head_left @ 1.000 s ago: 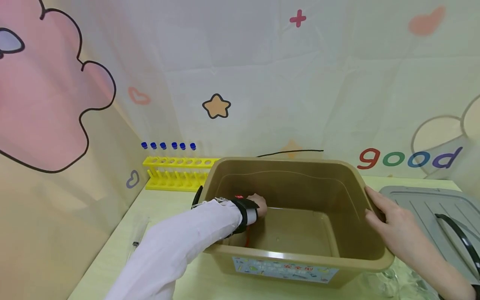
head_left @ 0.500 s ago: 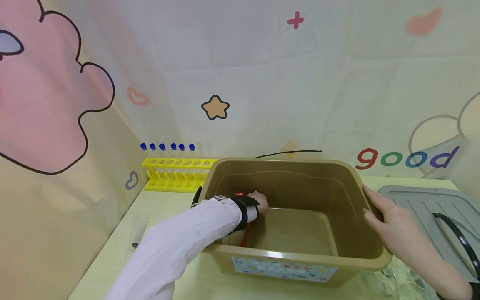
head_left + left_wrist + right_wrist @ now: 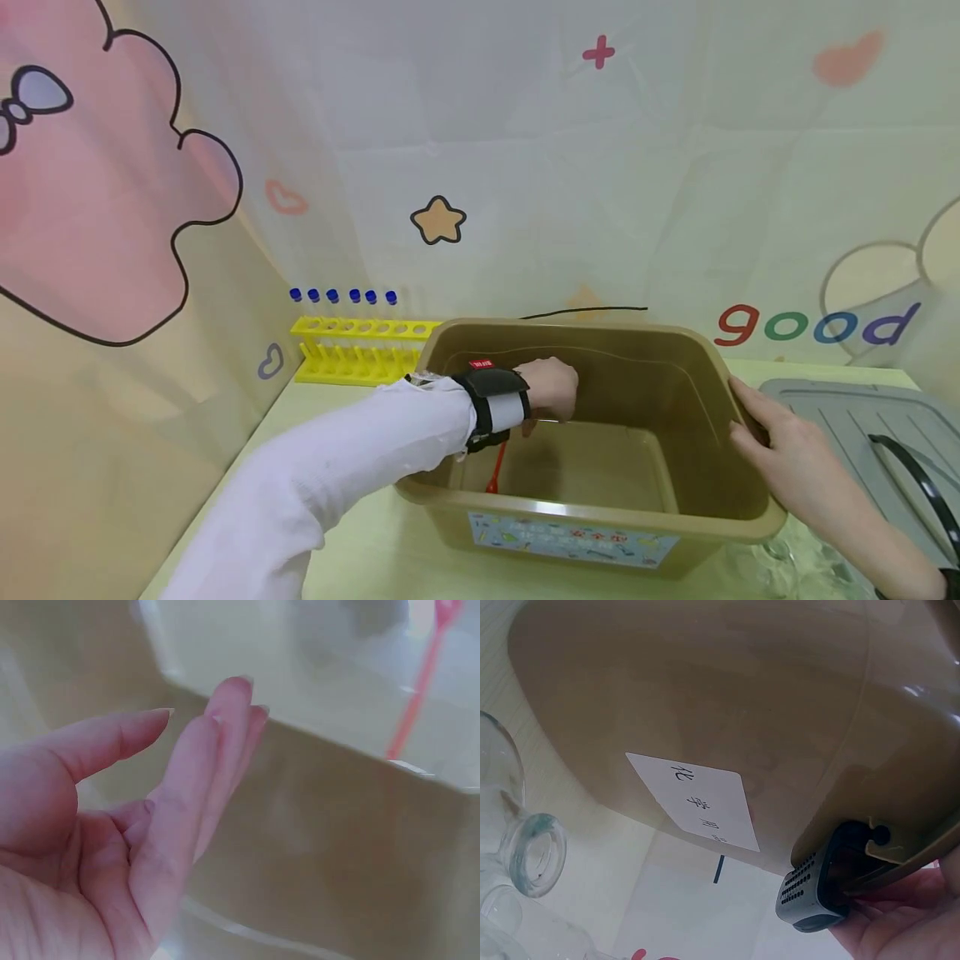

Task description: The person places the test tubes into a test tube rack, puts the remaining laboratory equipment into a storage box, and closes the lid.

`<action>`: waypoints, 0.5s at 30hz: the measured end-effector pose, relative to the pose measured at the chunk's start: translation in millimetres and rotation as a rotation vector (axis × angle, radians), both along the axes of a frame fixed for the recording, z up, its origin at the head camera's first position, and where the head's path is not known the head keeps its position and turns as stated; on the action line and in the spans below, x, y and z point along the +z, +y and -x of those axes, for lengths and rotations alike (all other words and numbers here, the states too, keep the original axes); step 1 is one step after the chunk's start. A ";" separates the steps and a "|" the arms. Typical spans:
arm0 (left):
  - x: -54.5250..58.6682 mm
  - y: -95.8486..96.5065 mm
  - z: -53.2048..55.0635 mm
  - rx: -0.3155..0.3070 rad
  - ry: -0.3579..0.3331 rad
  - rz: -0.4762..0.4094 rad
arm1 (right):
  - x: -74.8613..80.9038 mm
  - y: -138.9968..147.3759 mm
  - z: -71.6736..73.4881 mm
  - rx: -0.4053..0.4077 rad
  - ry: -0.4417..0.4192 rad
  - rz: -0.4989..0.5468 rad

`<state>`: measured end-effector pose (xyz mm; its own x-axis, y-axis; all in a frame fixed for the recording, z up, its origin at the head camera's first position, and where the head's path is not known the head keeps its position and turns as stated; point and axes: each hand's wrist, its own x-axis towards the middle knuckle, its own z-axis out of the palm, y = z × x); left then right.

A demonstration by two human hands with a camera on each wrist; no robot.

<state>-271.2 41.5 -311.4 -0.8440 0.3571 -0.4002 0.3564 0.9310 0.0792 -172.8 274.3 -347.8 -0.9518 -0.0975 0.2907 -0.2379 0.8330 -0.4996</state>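
Observation:
A brown plastic bin (image 3: 615, 358) with a printed label on its front stands before me. My left hand (image 3: 551, 388) is inside it, above the floor, near the back wall. In the left wrist view its fingers (image 3: 176, 817) are fairly straight, with nothing between them and the thumb. On the bin floor lies a thin red stick with a spoon-like end (image 3: 494, 479), below the left wrist and apart from the hand. My right hand (image 3: 798, 454) grips the bin's right rim beside a black-and-grey latch (image 3: 810, 889); some of its fingers are hidden.
A yellow test tube rack (image 3: 352, 362) with blue-capped tubes (image 3: 332, 296) stands behind at left. A grey lid (image 3: 832, 408) with a black handle lies at right. Clear glassware (image 3: 536, 855) sits close to the bin's front right corner.
My left hand has risen and moved right inside the bin. More of the red stick now shows on the bin floor. My right hand keeps its grip on the rim.

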 end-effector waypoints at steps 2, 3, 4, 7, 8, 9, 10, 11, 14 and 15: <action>13.2 -1.3 -6.3 -0.027 -0.012 -0.055 | -0.5 0.0 0.1 0.001 0.005 0.002; 18.2 -2.6 -8.5 -0.036 -0.019 -0.093 | -0.7 -0.1 0.2 0.002 0.006 0.004; 22.8 -3.7 -10.3 -0.038 -0.018 -0.123 | -0.9 0.0 0.3 0.003 0.007 0.005; 37.0 -11.4 -12.9 -0.059 -0.008 -0.196 | -1.5 0.3 0.0 0.004 -0.002 0.008; 41.1 -14.7 -13.1 -0.065 0.002 -0.215 | -1.6 0.5 -0.1 0.005 -0.004 0.009; 45.6 -18.4 -13.5 -0.068 0.012 -0.228 | -1.7 0.7 -0.1 0.004 -0.010 0.008; 50.0 -22.8 -13.6 -0.074 0.026 -0.244 | -1.7 0.8 -0.3 0.004 -0.013 0.007; 54.8 -27.4 -14.4 -0.079 0.036 -0.258 | -1.7 0.8 -0.4 0.003 -0.015 0.005; 67.0 -42.8 -18.0 -0.072 0.041 -0.339 | -1.4 0.5 -0.7 0.002 -0.017 -0.001; 71.2 -48.1 -19.8 -0.064 0.038 -0.365 | -1.2 0.3 -0.7 0.002 -0.020 -0.003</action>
